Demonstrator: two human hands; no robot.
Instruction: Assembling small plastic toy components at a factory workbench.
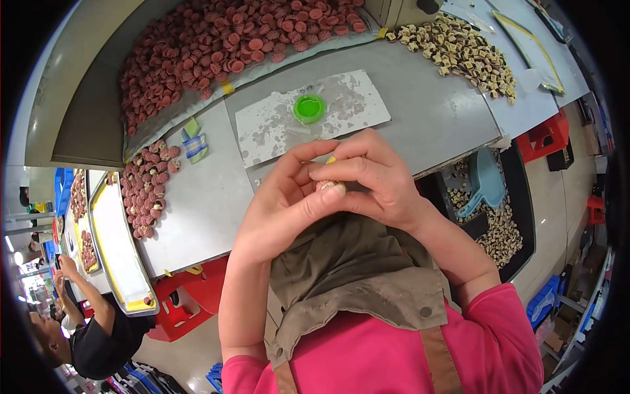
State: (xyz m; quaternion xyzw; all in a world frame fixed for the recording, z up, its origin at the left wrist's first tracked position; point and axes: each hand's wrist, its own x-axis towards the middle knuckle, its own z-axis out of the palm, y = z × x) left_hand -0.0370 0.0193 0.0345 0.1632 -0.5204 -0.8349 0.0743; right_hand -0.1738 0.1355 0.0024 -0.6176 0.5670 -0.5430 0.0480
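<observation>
Your left hand [279, 207] and right hand [380, 178] meet above your brown fabric apron [367, 289], pinching a small, bumpy, pinkish piece [325, 186] between them; your grip partly hides it, so its full shape is hard to tell. Beyond, a round, bright-green dish [308, 121] sits on a grey-blotched, white rectangular board [262, 134]. Red, ridged, cup-shaped pieces [223, 52] heap behind it, bumpy pink balls [144, 190] cluster leftward, and brown-and-cream chunks [467, 56] lie to the far right.

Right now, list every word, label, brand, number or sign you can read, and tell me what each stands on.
None can be read.
White board: grey blotches, no legible lettering.
Green dish, dustpan, apron: no lettering visible.
Small pink piece: mostly covered, no lettering visible.
Far background at left: too small and blurred to tell.
</observation>
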